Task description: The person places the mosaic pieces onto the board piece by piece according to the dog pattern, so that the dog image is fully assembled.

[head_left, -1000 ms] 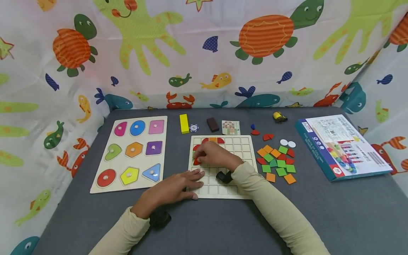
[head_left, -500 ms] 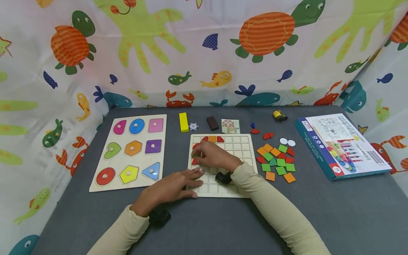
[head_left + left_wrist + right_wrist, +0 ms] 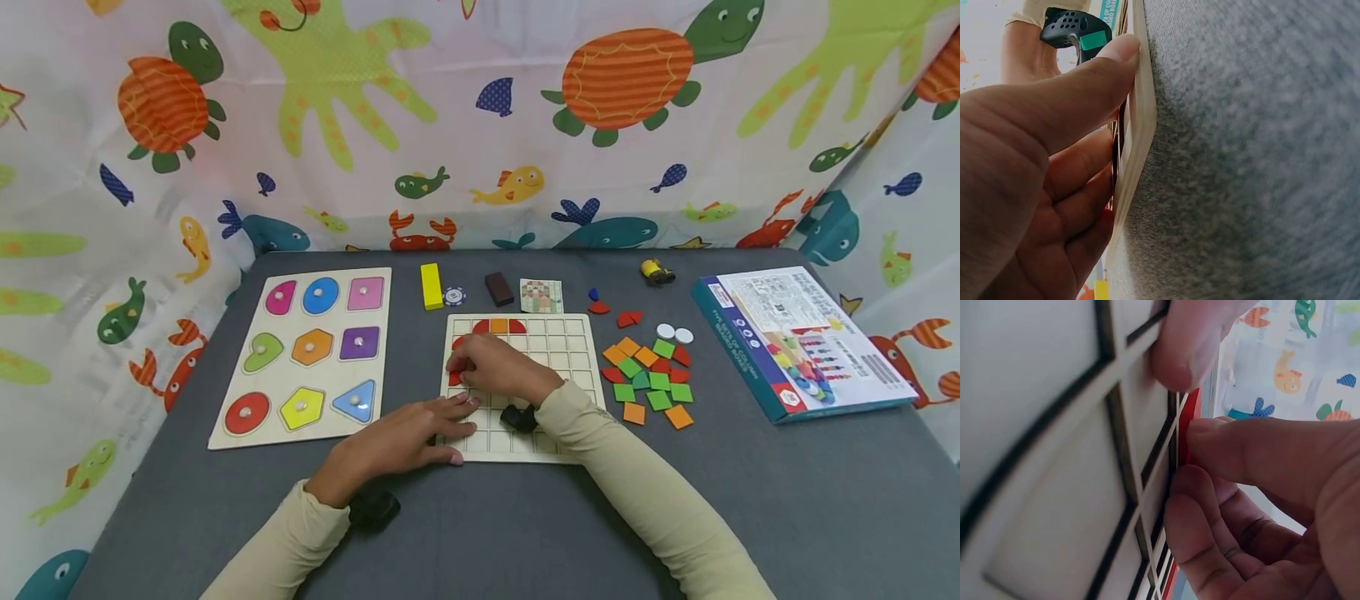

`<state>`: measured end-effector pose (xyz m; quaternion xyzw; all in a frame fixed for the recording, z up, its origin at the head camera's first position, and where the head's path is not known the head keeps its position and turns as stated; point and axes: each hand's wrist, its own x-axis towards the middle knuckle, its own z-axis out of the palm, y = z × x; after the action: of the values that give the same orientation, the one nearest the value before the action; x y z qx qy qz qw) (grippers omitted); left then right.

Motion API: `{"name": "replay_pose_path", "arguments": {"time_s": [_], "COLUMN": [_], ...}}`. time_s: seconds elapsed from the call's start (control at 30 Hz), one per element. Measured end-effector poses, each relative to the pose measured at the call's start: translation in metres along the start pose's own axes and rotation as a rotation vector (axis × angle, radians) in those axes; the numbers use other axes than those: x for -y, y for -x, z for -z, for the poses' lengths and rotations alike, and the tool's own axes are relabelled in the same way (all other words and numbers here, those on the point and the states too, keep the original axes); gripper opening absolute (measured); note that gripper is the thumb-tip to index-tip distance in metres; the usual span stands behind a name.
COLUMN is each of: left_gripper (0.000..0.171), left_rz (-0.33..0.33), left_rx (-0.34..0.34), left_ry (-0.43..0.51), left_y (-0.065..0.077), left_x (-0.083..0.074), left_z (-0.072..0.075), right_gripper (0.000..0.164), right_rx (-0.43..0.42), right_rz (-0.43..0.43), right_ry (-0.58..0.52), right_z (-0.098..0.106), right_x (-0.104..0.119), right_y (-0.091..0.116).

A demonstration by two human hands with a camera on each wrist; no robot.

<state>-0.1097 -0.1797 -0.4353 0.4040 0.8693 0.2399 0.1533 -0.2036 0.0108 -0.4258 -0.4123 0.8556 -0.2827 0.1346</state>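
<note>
The wooden grid board (image 3: 577, 362) lies mid-table, with red and orange pieces (image 3: 498, 326) along its far edge and red ones down the left side. My right hand (image 3: 495, 362) reaches over that left side, fingers curled. In the right wrist view its thumb and fingertips meet at a thin red piece (image 3: 1185, 434) in a cell; the hand hides most of the piece's outline. My left hand (image 3: 401, 437) rests on the board's near left corner, fingers extended. The left wrist view shows its thumb (image 3: 1122, 49) on the board's edge.
A knobbed shape puzzle (image 3: 296, 412) lies left. Loose green, orange and red tiles (image 3: 658, 400) lie right of the board, before a boxed set (image 3: 795, 342). A yellow block (image 3: 431, 286), poker chip (image 3: 453, 296), dark brown block (image 3: 498, 289) and patterned card (image 3: 542, 296) sit behind.
My right hand has shifted slightly left over the board's left column, covering a green spot that showed half a second ago. The left hand stays at the near corner.
</note>
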Motion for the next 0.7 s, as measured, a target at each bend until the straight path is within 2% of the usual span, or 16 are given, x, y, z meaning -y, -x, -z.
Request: {"name": "replay_pose_path", "arguments": {"time_s": [0.27,0.4,0.7], "left_gripper": [0.049,0.048,0.049], "left_rz": [-0.013,-0.007,0.044], "left_rx": [0.002,0.004,0.03], "left_ry": [0.004,-0.003,0.01], "left_y": [-0.002,-0.001,-0.001], "left_x": [0.001,0.002,0.0], "left_z": [-0.001,-0.002,-0.001], "right_gripper": [0.021,0.02,0.021], "right_rx": [-0.003,0.005,-0.075], "right_rz": [-0.007,-0.044,-0.142], "right_ry": [0.0,-0.037,-0.052], "right_z": [0.004,0.01,0.032], "right_x": [-0.001,-0.004,-0.028], "right_y": [0.002,0.006,0.028]}}
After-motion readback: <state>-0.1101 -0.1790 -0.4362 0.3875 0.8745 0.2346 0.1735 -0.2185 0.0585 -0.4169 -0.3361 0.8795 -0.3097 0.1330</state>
